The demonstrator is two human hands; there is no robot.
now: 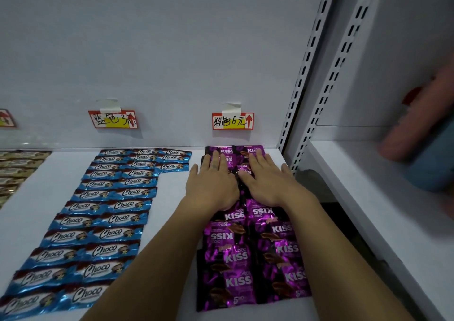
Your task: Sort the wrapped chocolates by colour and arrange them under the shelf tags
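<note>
Left hand (211,185) and right hand (266,182) flat, fingers straight, pressing purple chocolates (248,252) at centre frame, blue chocolates (98,212) lower left, pink tag (233,121) above

Bare forearms (157,259), bare left hand (211,185) and right hand (266,180) — small dark mark on a left finger (215,165)

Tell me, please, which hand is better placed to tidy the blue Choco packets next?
Probably the left hand: it lies flat on the purple KISS packets nearest the blue Choco packets, whereas the right hand rests farther away, beside the slotted upright.
</note>
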